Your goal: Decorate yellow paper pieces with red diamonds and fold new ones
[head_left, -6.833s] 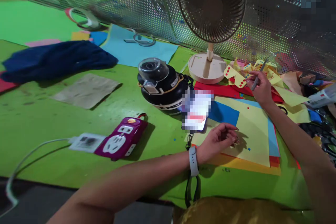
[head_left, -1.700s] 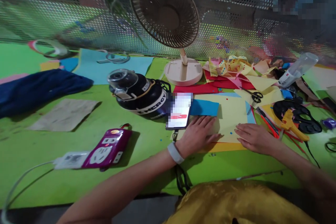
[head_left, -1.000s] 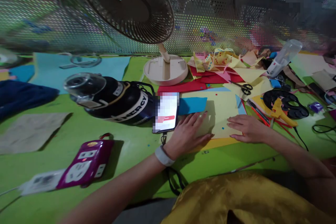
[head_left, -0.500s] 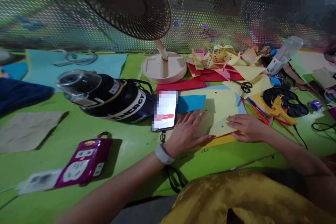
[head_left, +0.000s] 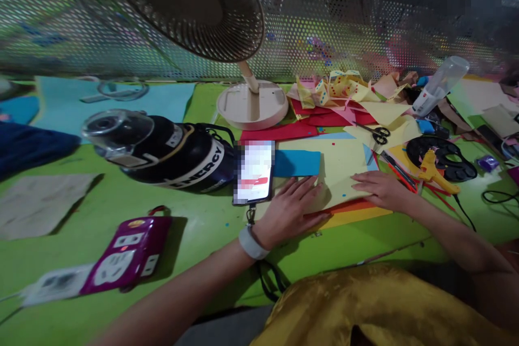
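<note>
My left hand [head_left: 290, 213] lies flat with fingers spread on the pale yellow paper [head_left: 338, 165], just right of a lit smartphone [head_left: 255, 175]. Above its fingertips is a blue paper strip [head_left: 298, 163], its left end beside the phone. My right hand [head_left: 381, 189] rests on the right side of the same sheet, fingers stretched out toward the left. Orange paper [head_left: 352, 208] shows under the yellow sheet's near edge. Neither hand grips anything. Scissors [head_left: 379, 135] and a box cutter [head_left: 399, 170] lie beyond my right hand.
A black bottle [head_left: 174, 154] lies left of the phone, with a fan's base [head_left: 253, 102] behind. At the left stands a purple power strip [head_left: 130, 248]. Right of my hand are a yellow glue gun [head_left: 436, 170] and a clear bottle [head_left: 441, 84]. Folded paper pieces [head_left: 336, 86] lie at the back.
The blue strip now lies straighter, with more of it showing above my left fingers. More orange paper shows beneath the yellow sheet's near edge. Both hands stay almost in place.
</note>
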`<control>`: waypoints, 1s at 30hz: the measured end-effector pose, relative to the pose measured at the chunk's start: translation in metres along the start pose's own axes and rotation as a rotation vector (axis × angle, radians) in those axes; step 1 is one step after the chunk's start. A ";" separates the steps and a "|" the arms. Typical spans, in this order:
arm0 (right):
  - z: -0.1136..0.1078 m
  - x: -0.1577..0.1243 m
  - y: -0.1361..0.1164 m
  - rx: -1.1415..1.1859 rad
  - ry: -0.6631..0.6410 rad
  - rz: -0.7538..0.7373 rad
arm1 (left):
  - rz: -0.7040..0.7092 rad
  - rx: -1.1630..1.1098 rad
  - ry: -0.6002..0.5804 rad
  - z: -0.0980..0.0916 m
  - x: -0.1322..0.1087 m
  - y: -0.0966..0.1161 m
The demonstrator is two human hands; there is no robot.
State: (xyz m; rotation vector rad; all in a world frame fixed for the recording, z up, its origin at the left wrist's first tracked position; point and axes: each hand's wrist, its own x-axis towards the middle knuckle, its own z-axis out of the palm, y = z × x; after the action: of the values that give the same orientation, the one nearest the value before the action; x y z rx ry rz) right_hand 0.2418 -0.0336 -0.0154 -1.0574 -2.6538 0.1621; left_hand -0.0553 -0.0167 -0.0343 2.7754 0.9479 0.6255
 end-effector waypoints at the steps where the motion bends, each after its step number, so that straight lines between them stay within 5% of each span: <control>1: 0.001 0.000 0.003 0.003 0.002 0.011 | -0.001 0.003 -0.005 0.000 0.000 0.000; 8: -0.010 0.003 0.009 0.058 0.300 -0.061 | -0.032 -0.013 -0.068 -0.006 0.003 0.002; 12: -0.021 0.007 0.001 0.004 0.353 -0.082 | -0.094 -0.074 -0.125 -0.017 0.007 -0.001; 19: -0.046 0.003 -0.006 -0.056 0.219 -0.157 | -0.214 -0.303 -0.192 -0.026 0.010 -0.010; 30: -0.065 0.000 -0.015 -0.089 0.054 -0.161 | -0.316 -0.135 -0.197 -0.016 0.011 0.003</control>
State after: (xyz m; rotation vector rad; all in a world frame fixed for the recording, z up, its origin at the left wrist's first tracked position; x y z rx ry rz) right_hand 0.2515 -0.0443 0.0497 -0.8550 -2.7041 -0.0168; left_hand -0.0527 -0.0122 -0.0149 2.4410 1.2139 0.3464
